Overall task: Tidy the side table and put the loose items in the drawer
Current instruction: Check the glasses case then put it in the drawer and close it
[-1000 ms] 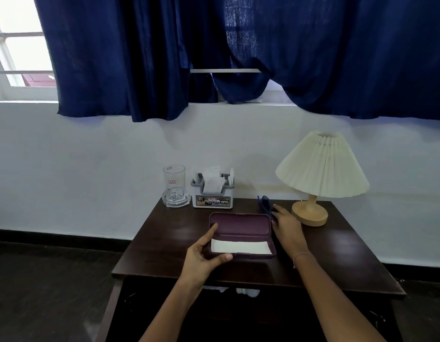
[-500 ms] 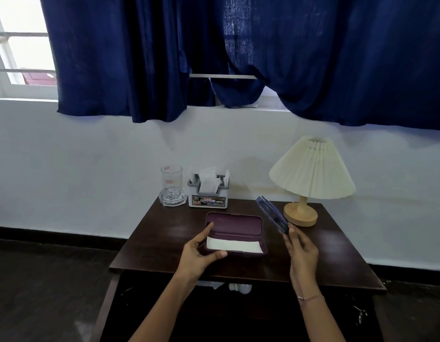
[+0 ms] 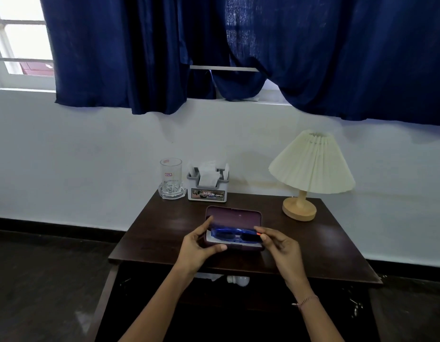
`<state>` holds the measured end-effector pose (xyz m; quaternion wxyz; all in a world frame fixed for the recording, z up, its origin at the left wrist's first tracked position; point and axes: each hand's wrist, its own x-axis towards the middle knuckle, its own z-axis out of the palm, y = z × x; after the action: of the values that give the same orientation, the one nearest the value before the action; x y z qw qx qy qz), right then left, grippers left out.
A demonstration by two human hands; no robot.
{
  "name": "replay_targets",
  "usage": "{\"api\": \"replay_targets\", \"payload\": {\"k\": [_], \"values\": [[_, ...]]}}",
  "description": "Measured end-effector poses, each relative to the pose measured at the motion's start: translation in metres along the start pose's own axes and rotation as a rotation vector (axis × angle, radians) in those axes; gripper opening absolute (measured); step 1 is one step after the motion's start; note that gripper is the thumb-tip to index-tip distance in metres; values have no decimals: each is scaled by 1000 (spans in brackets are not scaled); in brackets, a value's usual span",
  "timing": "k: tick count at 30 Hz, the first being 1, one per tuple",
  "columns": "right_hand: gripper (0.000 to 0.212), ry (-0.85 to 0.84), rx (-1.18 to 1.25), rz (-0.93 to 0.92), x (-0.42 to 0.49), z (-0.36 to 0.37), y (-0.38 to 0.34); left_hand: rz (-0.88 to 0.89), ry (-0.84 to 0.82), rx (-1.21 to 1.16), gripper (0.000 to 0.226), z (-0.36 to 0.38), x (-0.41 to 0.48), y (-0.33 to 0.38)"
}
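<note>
A maroon glasses case (image 3: pixel 235 215) lies open near the front middle of the dark wooden side table (image 3: pixel 325 243). Folded blue glasses (image 3: pixel 235 235) sit low in the case over its white lining. My left hand (image 3: pixel 198 248) grips the case's left end, thumb along the front edge and forefinger at the lid. My right hand (image 3: pixel 279 245) pinches the right end of the glasses. Below the tabletop an open drawer (image 3: pixel 228 280) shows pale items at its back.
A clear glass mug (image 3: pixel 171 178) and a grey tissue holder (image 3: pixel 208 185) stand at the table's back left. A cream pleated lamp (image 3: pixel 310 169) stands at the back right. White wall and dark blue curtains are behind.
My right hand lifted the blue glasses from beside the lamp and brought them left, down into the open case. My left hand kept its hold on the case.
</note>
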<state>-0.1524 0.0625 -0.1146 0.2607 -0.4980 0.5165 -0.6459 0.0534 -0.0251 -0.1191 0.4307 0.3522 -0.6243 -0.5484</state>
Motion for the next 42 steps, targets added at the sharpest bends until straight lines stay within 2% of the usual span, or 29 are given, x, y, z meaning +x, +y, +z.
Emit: {"api": "replay_targets", "payload": {"k": [22, 26, 29, 31, 34, 38, 42], "values": [[23, -104, -331, -39, 3, 2, -6, 22, -28, 34, 81, -1, 0, 2], [70, -90, -333, -22, 4, 1, -6, 22, -14, 44, 76, -2, 0, 2], [110, -157, -305, 79, 7, 2, -5, 20, -24, 65, 73, -2, -1, 3], [126, -212, -288, 113, 9, 1, -3, 26, -34, 86, 70, -2, -1, 4], [129, -250, -309, 114, 10, 0, -3, 14, -37, 92, 66, -1, 2, 4], [124, -208, -308, 68, 10, 2, -1, -8, -39, 77, 63, 0, 4, 2], [127, -183, -255, 73, 10, 2, 0, -13, -39, 64, 61, 0, 3, 4]]}}
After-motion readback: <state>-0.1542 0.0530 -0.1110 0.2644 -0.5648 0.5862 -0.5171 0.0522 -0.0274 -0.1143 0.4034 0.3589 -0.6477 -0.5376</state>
